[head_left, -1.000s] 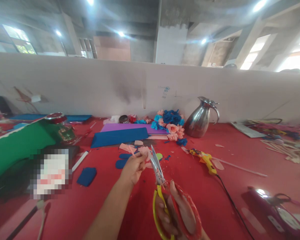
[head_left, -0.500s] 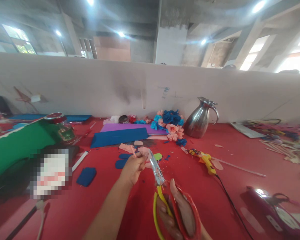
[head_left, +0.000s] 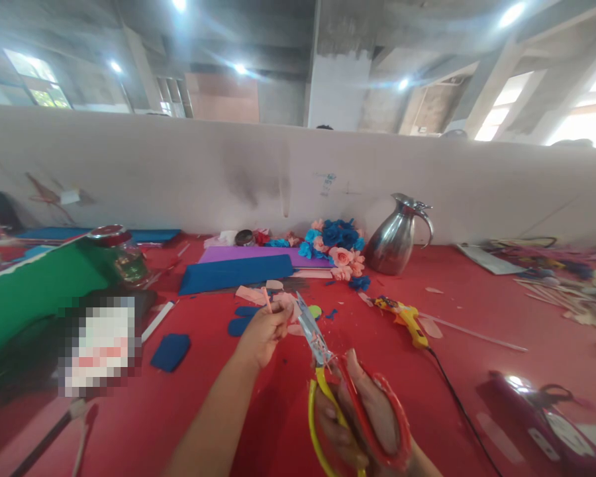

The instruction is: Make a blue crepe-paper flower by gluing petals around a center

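My left hand (head_left: 267, 332) is closed in a pinch on a small pink piece of paper (head_left: 267, 299), whose thin end sticks up above the fingers. My right hand (head_left: 347, 414) is wrapped through the handles of a pair of scissors (head_left: 314, 331), one handle yellow and one red. Their blades point up and left, close to my left fingertips. Pink scraps cling near the scissors' pivot. Behind my left hand lie blue rounded pieces (head_left: 241, 326), a green round piece (head_left: 315, 311) and more pink pieces (head_left: 253, 295), partly hidden.
A yellow glue gun (head_left: 407, 321) with a black cord lies to the right. Behind are a bunch of paper flowers (head_left: 340, 242), a metal jug (head_left: 395, 238) and a blue sheet (head_left: 238, 273). A glass jar (head_left: 124, 258) stands left; a purple device (head_left: 546, 417) lies front right.
The scissors' handles have spread wider and shifted slightly right with my right hand. My left hand has barely moved and keeps its pinch on the pink piece.
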`<state>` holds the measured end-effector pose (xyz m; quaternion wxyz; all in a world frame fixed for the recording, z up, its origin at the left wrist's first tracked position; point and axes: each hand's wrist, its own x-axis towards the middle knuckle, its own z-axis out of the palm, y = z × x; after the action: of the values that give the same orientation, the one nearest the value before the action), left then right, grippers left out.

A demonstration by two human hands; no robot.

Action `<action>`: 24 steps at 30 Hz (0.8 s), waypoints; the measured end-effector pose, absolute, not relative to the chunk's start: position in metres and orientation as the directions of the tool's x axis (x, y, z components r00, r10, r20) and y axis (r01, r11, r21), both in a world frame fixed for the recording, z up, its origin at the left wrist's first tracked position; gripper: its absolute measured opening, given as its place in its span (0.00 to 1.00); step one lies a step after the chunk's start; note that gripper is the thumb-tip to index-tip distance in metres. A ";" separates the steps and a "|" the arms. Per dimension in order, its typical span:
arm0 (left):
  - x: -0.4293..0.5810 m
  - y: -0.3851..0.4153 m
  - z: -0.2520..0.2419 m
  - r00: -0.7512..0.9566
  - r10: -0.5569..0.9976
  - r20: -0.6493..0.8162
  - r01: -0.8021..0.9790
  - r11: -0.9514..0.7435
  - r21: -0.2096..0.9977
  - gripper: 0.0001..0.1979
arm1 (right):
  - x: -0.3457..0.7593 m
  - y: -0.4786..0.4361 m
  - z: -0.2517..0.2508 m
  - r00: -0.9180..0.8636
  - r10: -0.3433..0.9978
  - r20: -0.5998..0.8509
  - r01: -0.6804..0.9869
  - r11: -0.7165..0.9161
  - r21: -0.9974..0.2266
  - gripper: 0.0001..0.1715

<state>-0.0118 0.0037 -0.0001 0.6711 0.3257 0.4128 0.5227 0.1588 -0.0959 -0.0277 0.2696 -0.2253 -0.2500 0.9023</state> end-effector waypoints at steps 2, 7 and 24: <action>-0.011 0.004 0.000 0.113 0.971 -0.210 -0.431 0.238 0.871 0.20 | 0.159 -0.095 -0.026 -0.730 0.622 -0.285 -0.370 -0.710 -0.599 0.48; -0.010 0.005 -0.003 0.103 0.973 -0.207 -0.418 0.232 0.879 0.18 | 0.154 -0.096 -0.010 -0.599 0.695 -0.397 -0.314 -0.660 -0.682 0.43; -0.012 0.008 -0.008 0.140 0.972 -0.190 -0.391 0.231 0.891 0.19 | 0.161 -0.097 -0.025 -0.696 0.630 -0.345 -0.295 -0.689 -0.663 0.44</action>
<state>-0.0125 0.0079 -0.0083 0.6677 0.3526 0.4119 0.5100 0.1608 -0.0973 -0.0250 0.2648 -0.2864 -0.2926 0.8731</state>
